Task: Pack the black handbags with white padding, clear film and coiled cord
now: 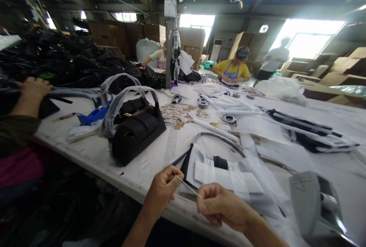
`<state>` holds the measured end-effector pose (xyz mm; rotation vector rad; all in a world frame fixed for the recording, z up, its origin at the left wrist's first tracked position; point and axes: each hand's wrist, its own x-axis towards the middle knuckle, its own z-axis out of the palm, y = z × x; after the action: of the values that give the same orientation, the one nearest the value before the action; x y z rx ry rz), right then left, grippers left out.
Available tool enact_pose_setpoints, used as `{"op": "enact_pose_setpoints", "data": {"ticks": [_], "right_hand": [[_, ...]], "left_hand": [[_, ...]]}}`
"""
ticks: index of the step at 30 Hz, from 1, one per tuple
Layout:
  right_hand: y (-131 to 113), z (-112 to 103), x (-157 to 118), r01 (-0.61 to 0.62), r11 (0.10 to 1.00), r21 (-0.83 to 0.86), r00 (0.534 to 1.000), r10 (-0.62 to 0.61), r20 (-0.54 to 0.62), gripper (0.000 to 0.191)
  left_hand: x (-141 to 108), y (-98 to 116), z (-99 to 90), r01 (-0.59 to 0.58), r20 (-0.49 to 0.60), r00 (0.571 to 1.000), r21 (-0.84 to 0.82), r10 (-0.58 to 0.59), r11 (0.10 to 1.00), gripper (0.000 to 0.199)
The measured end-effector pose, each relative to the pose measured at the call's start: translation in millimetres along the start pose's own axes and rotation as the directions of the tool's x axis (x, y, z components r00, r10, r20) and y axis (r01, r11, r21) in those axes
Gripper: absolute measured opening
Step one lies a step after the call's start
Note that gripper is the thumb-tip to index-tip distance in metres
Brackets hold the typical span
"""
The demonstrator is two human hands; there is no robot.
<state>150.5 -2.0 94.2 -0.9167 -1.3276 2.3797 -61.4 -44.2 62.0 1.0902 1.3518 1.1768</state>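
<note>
Between my two hands a thin white string (pixel 187 186) is stretched, low over the table's front edge. My left hand (pixel 162 190) pinches one end, and my right hand (pixel 220 205) pinches the other. Just beyond them lies a black bag (pixel 220 162) with white sheets and clear plastic over it, its dark wrapped strap (pixel 217 136) arching behind. To the left stands a black handbag (pixel 140 129) with plastic-wrapped handles. A heap of white strings and brown tags (pixel 178 114) lies past the bags.
A grey tape dispenser (pixel 314 205) stands at the right. Black bags (pixel 65 56) are piled at the left, where a co-worker's hand (pixel 36 87) rests. Rolled straps (pixel 229 119) and more wrapped straps (pixel 309 129) lie farther back. A person in yellow (pixel 231 68) works across the table.
</note>
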Motion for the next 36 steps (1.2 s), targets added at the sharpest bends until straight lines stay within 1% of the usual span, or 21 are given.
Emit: {"op": "enact_pose_setpoints", "data": {"ticks": [2,3,5,7,8,9,10,11,12,13,15,16,17,18,21,23,26,29,31,34,36], "right_hand": [[-6.0,0.0,-8.0,0.131,0.991,-0.034,0.988,-0.133,-0.073,0.031],[-9.7,0.5,-10.7,0.198,0.980,-0.033,0.975,-0.200,-0.097,0.030],[-17.4,2.8,-12.1,0.295,0.955,0.017,0.948,-0.290,-0.130,0.029],[-25.9,5.4,-8.8,0.370,0.919,0.137,0.920,-0.343,-0.187,0.031],[-30.9,5.8,-6.0,0.414,0.890,0.193,0.900,-0.367,-0.235,0.032],[-36.6,4.9,-2.9,0.449,0.863,0.232,0.880,-0.381,-0.284,0.034],[-42.9,2.2,0.7,0.470,0.848,0.246,0.864,-0.384,-0.326,0.035],[-49.8,-2.6,4.7,0.472,0.851,0.231,0.855,-0.378,-0.354,0.036],[-56.7,-9.7,9.3,0.449,0.873,0.188,0.857,-0.363,-0.365,0.036],[-63.3,-19.0,15.0,0.403,0.907,0.125,0.868,-0.335,-0.366,0.037],[-73.6,-42.8,30.5,0.275,0.961,-0.031,0.888,-0.266,-0.374,0.035],[-76.5,-56.3,40.5,0.214,0.971,-0.109,0.889,-0.239,-0.390,0.032],[-77.9,-70.1,51.8,0.146,0.973,-0.179,0.888,-0.209,-0.410,0.028],[-77.9,-83.7,64.1,0.069,0.969,-0.236,0.887,-0.168,-0.431,0.023],[-73.0,-118.5,102.2,-0.185,0.928,-0.322,0.889,0.018,-0.459,0.009],[-69.9,-135.2,124.2,-0.322,0.889,-0.326,0.886,0.162,-0.434,0.015],[-69.7,-151.5,147.5,-0.432,0.841,-0.325,0.882,0.318,-0.349,0.023],[-70.6,-161.1,159.4,-0.450,0.835,-0.317,0.889,0.388,-0.241,0.020],[-68.7,-164.8,162.6,-0.443,0.844,-0.304,0.896,0.408,-0.173,0.020],[-63.2,-167.5,163.6,-0.418,0.862,-0.288,0.908,0.409,-0.094,0.027],[-60.2,-168.1,163.5,-0.391,0.874,-0.289,0.918,0.391,-0.059,0.028]], "left_hand": [[3.9,-4.8,-0.4,-0.001,0.001,1.000,-0.032,0.001,0.999,0.042],[4.8,-6.2,1.9,0.002,0.028,1.000,-0.038,-0.001,0.999,0.042],[5.1,-6.2,9.8,0.020,0.134,0.991,-0.050,-0.013,0.999,0.042],[6.4,-1.2,17.8,0.008,0.257,0.966,-0.099,0.018,0.995,0.044],[8.8,2.9,20.1,-0.025,0.303,0.951,-0.120,0.061,0.992,0.045],[13.0,7.8,20.7,-0.076,0.328,0.938,-0.121,0.112,0.990,0.046],[19.4,13.0,19.7,-0.142,0.325,0.932,-0.086,0.162,0.986,0.045],[28.2,18.1,17.1,-0.214,0.292,0.934,-0.005,0.206,0.977,0.042],[39.3,22.2,13.6,-0.277,0.236,0.941,0.125,0.242,0.953,0.037],[52.5,25.0,9.7,-0.307,0.175,0.948,0.298,0.265,0.904,0.032],[83.1,24.8,2.9,-0.275,0.090,0.956,0.611,0.280,0.743,0.024],[99.1,21.7,0.9,-0.243,0.081,0.961,0.707,0.265,0.665,0.023],[114.7,16.9,0.0,-0.218,0.090,0.968,0.761,0.233,0.611,0.024],[129.2,11.0,0.4,-0.206,0.112,0.975,0.784,0.193,0.586,0.024],[161.0,-8.4,6.2,-0.227,0.193,0.974,0.762,0.121,0.607,0.027],[171.6,-18.4,10.4,-0.250,0.234,0.966,0.739,0.110,0.625,0.030],[176.2,-27.7,13.1,-0.276,0.251,0.959,0.706,0.133,0.653,0.035],[176.1,-33.0,12.6,-0.290,0.254,0.955,0.669,0.156,0.685,0.036],[176.7,-35.7,12.5,-0.310,0.246,0.949,0.610,0.198,0.729,0.033],[179.3,-38.5,14.2,-0.349,0.211,0.936,0.467,0.281,0.812,0.026],[181.9,-39.7,16.3,-0.342,0.224,0.935,0.351,0.277,0.872,0.022]]}}
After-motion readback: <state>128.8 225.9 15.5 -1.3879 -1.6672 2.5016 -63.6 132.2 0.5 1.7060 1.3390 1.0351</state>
